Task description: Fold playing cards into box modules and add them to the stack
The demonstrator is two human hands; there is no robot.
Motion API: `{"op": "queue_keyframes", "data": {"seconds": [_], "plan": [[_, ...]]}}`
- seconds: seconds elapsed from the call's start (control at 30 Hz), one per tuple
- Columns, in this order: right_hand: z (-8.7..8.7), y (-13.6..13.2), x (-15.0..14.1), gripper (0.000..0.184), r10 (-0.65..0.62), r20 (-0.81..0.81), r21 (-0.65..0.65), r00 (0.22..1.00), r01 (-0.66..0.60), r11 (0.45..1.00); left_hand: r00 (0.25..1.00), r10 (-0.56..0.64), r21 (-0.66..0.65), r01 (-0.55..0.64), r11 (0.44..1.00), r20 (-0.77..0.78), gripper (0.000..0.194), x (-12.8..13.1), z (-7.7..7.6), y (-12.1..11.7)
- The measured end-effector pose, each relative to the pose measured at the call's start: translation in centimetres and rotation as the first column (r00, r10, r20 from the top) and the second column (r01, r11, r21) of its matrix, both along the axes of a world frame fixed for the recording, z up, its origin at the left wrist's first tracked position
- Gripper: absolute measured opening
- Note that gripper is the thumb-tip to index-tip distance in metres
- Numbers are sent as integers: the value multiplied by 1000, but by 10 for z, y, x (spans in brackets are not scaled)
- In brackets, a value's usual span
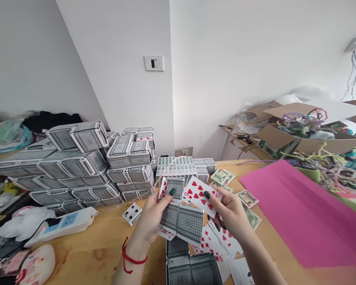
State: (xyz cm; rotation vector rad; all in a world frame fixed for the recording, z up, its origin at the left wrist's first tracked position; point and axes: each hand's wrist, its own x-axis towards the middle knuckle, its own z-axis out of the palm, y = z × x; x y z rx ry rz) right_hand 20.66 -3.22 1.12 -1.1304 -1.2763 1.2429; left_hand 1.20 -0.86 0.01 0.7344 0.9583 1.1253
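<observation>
My left hand (150, 219), with a red string on its wrist, is closed on a piece of joined playing cards (190, 222), mostly grey patterned backs up. Its thumb presses on the upper card, where a red ten corner shows. Pinched in my right hand (234, 213) is a nine of hearts (195, 193), face up, its left edge close to the joined piece; I cannot tell if they touch. Below my hands stands a block built of cards (195, 267). Loose red-suit cards (209, 239) lie beside it, partly under my right hand. A spade card (132, 213) rests left of my left hand.
Stacked card blocks (86, 166) fill the back left. A white power strip (65, 226) and a white rounded object (37, 265) lie at left. Green-backed cards (222, 176) and a pink sheet (308, 221) are at right, below a cardboard box (308, 144) of coloured cords.
</observation>
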Motion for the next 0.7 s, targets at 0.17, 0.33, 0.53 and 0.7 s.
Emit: {"op": "queue_keyframes", "data": {"seconds": [0.17, 0.33, 0.53, 0.7], "plan": [[0, 2, 0, 32, -13, 23, -5, 1000, 13, 1000, 999, -2, 44, 3, 999, -34, 50, 0, -1, 1], [-1, 2, 0, 33, 20, 77, -17, 997, -19, 1000, 996, -21, 76, 28, 997, -86, 50, 0, -3, 1], [-14, 6, 2, 32, 122, 165, -62, 979, -113, 992, 937, 28, 214, 50, 976, -348, 43, -3, 0, 1], [-18, 10, 2, 31, 205, 105, -108, 973, -193, 975, 860, 77, 316, 101, 943, -504, 43, -6, 0, 2]]}}
